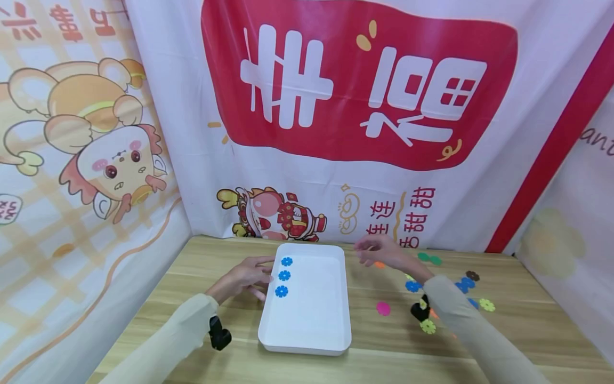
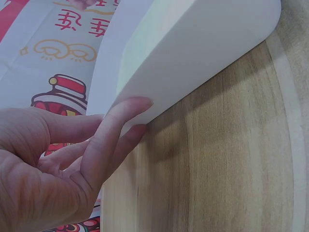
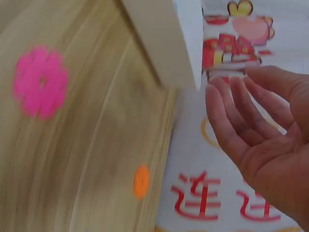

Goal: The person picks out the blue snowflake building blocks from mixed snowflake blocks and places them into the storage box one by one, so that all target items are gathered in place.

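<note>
A white rectangular tray stands on the wooden table, with three blue flower-shaped discs in a column along its left side. My left hand is at the tray's left edge. In the left wrist view its fingertips touch the outer wall of the tray. My right hand hovers to the right of the tray's far corner, fingers loosely bent and apart. Nothing sits between the right fingers in the right wrist view, where a pink flower disc and an orange disc lie on the table.
Right of the tray, loose flower discs are scattered: green, blue, yellow, brown and others partly under the right forearm. A printed cloth hangs behind the table's far edge, another along the left.
</note>
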Available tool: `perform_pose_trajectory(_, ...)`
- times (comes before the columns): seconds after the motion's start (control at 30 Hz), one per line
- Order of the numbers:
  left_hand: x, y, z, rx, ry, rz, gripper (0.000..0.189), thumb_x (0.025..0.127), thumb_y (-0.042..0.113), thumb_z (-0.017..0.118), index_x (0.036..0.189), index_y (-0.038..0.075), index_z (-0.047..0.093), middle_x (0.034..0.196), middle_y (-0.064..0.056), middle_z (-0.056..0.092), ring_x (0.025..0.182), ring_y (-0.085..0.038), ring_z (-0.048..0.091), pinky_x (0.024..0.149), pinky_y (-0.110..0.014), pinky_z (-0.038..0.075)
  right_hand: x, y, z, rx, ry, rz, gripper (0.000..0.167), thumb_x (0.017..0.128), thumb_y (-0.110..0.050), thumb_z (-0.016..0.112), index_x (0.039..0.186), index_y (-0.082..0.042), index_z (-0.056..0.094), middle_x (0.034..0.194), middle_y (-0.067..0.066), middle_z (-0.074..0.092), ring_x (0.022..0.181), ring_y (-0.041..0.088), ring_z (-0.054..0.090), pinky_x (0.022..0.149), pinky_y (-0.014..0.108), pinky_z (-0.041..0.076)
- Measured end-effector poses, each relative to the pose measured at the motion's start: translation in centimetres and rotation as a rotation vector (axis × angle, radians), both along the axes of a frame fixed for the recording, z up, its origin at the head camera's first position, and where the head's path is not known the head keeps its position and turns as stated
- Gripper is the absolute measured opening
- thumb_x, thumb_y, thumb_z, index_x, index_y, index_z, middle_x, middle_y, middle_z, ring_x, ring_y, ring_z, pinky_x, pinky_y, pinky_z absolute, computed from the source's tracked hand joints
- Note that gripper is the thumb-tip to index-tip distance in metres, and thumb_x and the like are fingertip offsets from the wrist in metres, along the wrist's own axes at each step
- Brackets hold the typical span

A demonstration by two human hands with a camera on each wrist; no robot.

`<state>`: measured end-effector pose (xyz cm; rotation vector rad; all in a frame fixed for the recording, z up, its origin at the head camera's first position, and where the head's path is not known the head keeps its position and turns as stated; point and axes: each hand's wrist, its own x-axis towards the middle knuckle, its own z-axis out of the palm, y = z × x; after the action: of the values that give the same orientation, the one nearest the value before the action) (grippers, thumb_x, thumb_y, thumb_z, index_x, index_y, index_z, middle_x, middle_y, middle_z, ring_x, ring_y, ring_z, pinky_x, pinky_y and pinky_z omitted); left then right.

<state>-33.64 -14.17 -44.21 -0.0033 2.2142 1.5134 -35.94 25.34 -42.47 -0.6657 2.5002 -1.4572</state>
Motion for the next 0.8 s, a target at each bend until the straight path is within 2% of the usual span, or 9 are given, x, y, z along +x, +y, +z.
perform_pose_trajectory(0.13,0.1,0.1,0.0,0.012,0.005,-0.008,0.067,0.101,-0.002,0.062,0.162,0.009,0.038,0.154,-0.030,0.049,0.110,-0.039,0.073,0.066,-0.039,0.069,0.5,3.9,-0.3,0.048,0.003,0.011,0.031,0.103,-0.012,0.067,0.126,0.007,0.066,0.116,0.024,0.071,0.099,0.036,0.074,0.087,0.055,0.066)
perform_pose_trajectory(0.17,0.0,0.1,-0.1,0.011,0.005,-0.010,0.066,0.101,-0.002,0.062,0.162,0.009,0.038,0.154,-0.030,0.049,0.110,-0.039,0.073,0.066,-0.039,0.069,0.7,5.0,-0.5,0.062,0.026,0.030,0.031,0.103,-0.012,0.067,0.126,0.008,0.065,0.115,0.024,0.072,0.097,0.033,0.074,0.085,0.053,0.067)
perform_pose_trajectory(0.23,0.0,0.3,-0.3,0.016,-0.001,-0.004,0.066,0.102,-0.001,0.062,0.162,0.010,0.038,0.154,-0.029,0.049,0.109,-0.038,0.074,0.066,-0.040,0.069,1.1,7.2,-0.8,0.096,0.046,0.079,0.032,0.103,-0.010,0.066,0.126,0.012,0.063,0.115,0.028,0.070,0.096,0.036,0.073,0.082,0.052,0.068)
perform_pose_trajectory(0.33,0.0,0.7,-0.6,0.032,-0.007,0.008,0.066,0.102,-0.001,0.062,0.162,0.011,0.039,0.155,-0.028,0.049,0.107,-0.035,0.074,0.067,-0.041,0.069,2.1,10.6,-0.8,0.174,-0.001,0.107,0.033,0.103,-0.011,0.064,0.129,0.010,0.062,0.122,0.029,0.069,0.105,0.040,0.071,0.088,0.047,0.067)
perform_pose_trajectory(0.4,0.0,0.8,-0.6,0.033,-0.008,0.014,0.066,0.102,0.000,0.063,0.162,0.012,0.040,0.155,-0.028,0.049,0.105,-0.034,0.075,0.067,-0.040,0.069,2.7,12.4,-0.8,0.239,-0.060,0.106,0.034,0.105,-0.013,0.063,0.133,0.006,0.064,0.129,0.028,0.068,0.115,0.043,0.067,0.096,0.051,0.064)
perform_pose_trajectory(0.47,0.0,0.8,-0.5,0.029,-0.006,0.013,0.066,0.101,0.000,0.063,0.162,0.012,0.039,0.156,-0.028,0.048,0.106,-0.034,0.075,0.066,-0.040,0.069,3.2,13.9,-1.1,0.296,-0.098,0.082,0.034,0.105,-0.017,0.065,0.135,-0.001,0.067,0.134,0.021,0.068,0.122,0.041,0.064,0.099,0.053,0.061)
perform_pose_trajectory(0.57,0.2,0.5,0.0,0.008,-0.008,0.014,0.066,0.102,0.000,0.062,0.162,0.012,0.038,0.156,-0.028,0.048,0.107,-0.034,0.074,0.066,-0.039,0.069,3.5,15.1,-2.3,0.328,-0.092,0.096,0.032,0.103,-0.020,0.068,0.133,-0.007,0.070,0.132,0.015,0.071,0.123,0.039,0.064,0.096,0.052,0.062)
perform_pose_trajectory(0.7,0.1,0.0,0.1,-0.005,-0.014,0.016,0.065,0.103,0.001,0.061,0.163,0.011,0.037,0.158,-0.029,0.045,0.109,-0.036,0.073,0.067,-0.039,0.069,3.7,15.6,-3.7,0.320,-0.072,0.128,0.035,0.102,-0.019,0.069,0.135,-0.008,0.069,0.131,0.015,0.069,0.116,0.031,0.064,0.090,0.032,0.060)
perform_pose_trajectory(0.8,0.0,-0.2,0.0,0.001,-0.020,0.004,0.065,0.104,0.002,0.060,0.164,0.011,0.035,0.159,-0.029,0.044,0.113,-0.037,0.072,0.069,-0.039,0.069,3.8,15.5,-4.1,0.336,-0.026,0.141,0.038,0.102,-0.019,0.070,0.137,-0.005,0.067,0.133,0.019,0.066,0.114,0.029,0.062,0.090,0.029,0.056)
